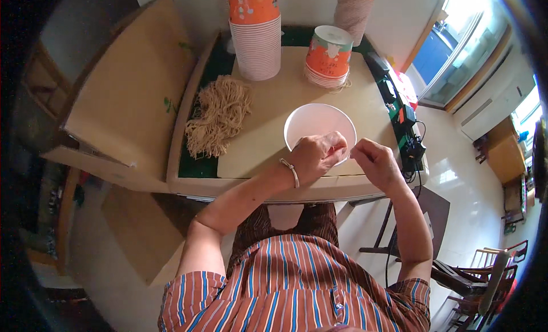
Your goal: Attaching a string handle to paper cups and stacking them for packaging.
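My left hand [318,156], with a silver bracelet on the wrist, grips the near rim of a white paper bowl [317,122] that sits on the tan table top [268,143]. My right hand [374,162] is just right of the bowl's rim, fingers pinched together; whether it holds something small I cannot tell. A heap of tan string-like fibres [218,115] lies on the table to the left of the bowl.
A tall stack of orange-and-white paper cups [255,35] stands at the back, a shorter stack [329,57] beside it, and a third stack [354,9] behind. An open cardboard box [128,86] is at the left. Black devices with cables [406,132] line the table's right edge.
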### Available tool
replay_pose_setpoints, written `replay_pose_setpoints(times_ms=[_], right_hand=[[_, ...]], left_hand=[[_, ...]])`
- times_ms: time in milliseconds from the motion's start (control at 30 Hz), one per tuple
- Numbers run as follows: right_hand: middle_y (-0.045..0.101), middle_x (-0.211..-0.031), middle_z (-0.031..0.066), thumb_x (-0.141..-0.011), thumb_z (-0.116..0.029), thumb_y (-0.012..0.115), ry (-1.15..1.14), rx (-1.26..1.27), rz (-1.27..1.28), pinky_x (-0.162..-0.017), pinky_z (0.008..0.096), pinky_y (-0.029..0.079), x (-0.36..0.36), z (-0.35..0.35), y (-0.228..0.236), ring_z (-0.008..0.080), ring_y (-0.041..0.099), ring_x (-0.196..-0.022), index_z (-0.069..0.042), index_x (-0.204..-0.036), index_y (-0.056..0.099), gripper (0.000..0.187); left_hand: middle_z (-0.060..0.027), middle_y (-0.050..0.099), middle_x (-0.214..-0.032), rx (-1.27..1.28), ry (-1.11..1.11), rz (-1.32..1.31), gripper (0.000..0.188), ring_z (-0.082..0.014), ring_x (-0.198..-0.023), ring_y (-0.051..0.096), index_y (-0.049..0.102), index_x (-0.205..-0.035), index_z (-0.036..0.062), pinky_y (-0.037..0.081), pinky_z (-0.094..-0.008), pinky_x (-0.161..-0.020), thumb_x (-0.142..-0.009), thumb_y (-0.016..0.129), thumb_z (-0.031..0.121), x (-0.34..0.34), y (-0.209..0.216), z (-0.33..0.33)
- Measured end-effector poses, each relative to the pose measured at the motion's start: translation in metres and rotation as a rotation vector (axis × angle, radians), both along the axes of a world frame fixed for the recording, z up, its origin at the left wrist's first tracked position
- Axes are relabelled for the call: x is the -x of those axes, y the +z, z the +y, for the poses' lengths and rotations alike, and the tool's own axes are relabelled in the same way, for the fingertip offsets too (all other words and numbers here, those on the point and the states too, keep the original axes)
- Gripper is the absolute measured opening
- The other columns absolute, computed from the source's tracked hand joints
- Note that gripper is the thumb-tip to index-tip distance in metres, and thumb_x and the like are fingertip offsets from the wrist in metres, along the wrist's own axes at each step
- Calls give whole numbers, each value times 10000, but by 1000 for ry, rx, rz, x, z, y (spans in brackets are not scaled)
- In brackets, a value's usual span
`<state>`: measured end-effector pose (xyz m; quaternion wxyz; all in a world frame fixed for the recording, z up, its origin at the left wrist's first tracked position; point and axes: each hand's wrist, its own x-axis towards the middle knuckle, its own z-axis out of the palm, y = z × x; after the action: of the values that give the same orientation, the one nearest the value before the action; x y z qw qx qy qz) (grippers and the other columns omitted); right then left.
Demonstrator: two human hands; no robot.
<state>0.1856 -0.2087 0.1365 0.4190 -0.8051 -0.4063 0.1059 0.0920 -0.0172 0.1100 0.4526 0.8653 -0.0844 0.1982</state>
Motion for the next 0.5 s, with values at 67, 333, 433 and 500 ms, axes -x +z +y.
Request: replay_pose_setpoints(times_ms=[67, 333, 433, 500], right_hand=[[566, -682, 28, -944, -118, 614, 6, -21, 47, -597, 255, 442, -3, 0, -3, 69, 478, -644, -3, -901, 633, 124], [573, -713, 8, -951, -108, 617, -17, -118, 181, -618, 235, 439, -1, 0, -8, 60, 491, -681, -5, -953, 657, 111], [531, -657, 11, -940, -97, 627, -54, 4, 69, -565, 246, 412, 9, -3, 5, 65, 452, -613, -19, -975, 655, 91], [506, -637, 16, -932, -91, 632, -37, 22, 29, -547, 251, 398, 11, -3, 9, 67, 428, -591, -29, -987, 652, 85]], left_hand=[[-140, 680, -854, 32, -34, -16, 140, -306, -784, 684, 623, -991, 63, 536, -411, -737, -926, 627, 187, 1, 3, -1], [-129, 628, -881, 66, -55, -29, 118, -274, -775, 665, 631, -972, 42, 537, -374, -726, -902, 654, 134, 0, 3, -7], [-107, 626, -860, 91, -56, -24, 91, -224, -771, 655, 640, -966, 34, 529, -352, -731, -906, 653, 102, -2, 4, -8], [-87, 624, -830, 92, -55, -31, 75, -178, -764, 646, 645, -969, 29, 522, -331, -736, -912, 651, 77, -2, 3, -8]])
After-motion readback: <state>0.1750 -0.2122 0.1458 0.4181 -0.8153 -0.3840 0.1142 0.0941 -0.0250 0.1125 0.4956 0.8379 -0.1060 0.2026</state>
